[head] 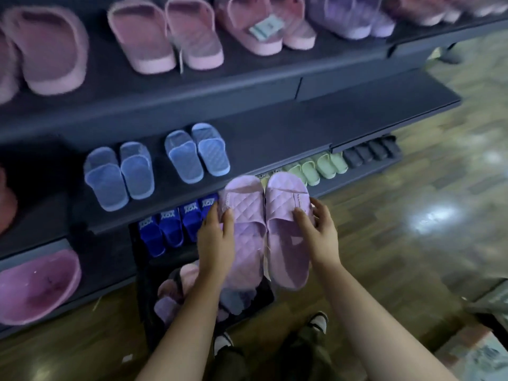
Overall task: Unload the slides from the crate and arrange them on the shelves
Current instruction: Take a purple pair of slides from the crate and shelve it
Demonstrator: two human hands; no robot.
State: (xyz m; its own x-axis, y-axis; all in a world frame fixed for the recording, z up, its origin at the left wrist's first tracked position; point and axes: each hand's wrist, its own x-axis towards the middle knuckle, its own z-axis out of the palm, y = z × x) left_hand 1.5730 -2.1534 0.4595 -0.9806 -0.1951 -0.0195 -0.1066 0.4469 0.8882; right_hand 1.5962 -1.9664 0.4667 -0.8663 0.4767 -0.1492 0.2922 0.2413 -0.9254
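Above the black crate (144, 292), our left hand (215, 243) reaches forward on an outstretched forearm, with thumb and fingers gripping the left edge of a pair of lilac quilted slides (286, 251). Our right hand (319, 232) reaches the same way and grips the pair's right edge. The pair hangs over the crate, toes toward the dark shelf (275, 138) behind it. Glossy wooden floor (412, 243) spreads right of the crate.
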